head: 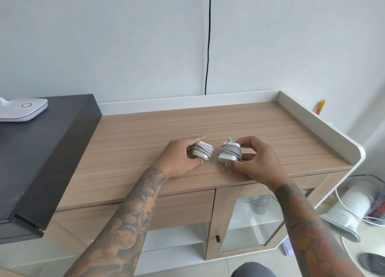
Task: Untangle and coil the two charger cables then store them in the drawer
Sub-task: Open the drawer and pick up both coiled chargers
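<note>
Two coiled chargers lie side by side on the surface (208,120), near its middle, just apart. The left hand (181,153) holds the left charger (56,151); the right hand (256,157) holds the right charger (229,154). A drawer (183,208) sits under the near edge, below the left hand. A cabinet (41,151) stands left of the surface. A cord (208,47) hangs down the far wall.
</note>
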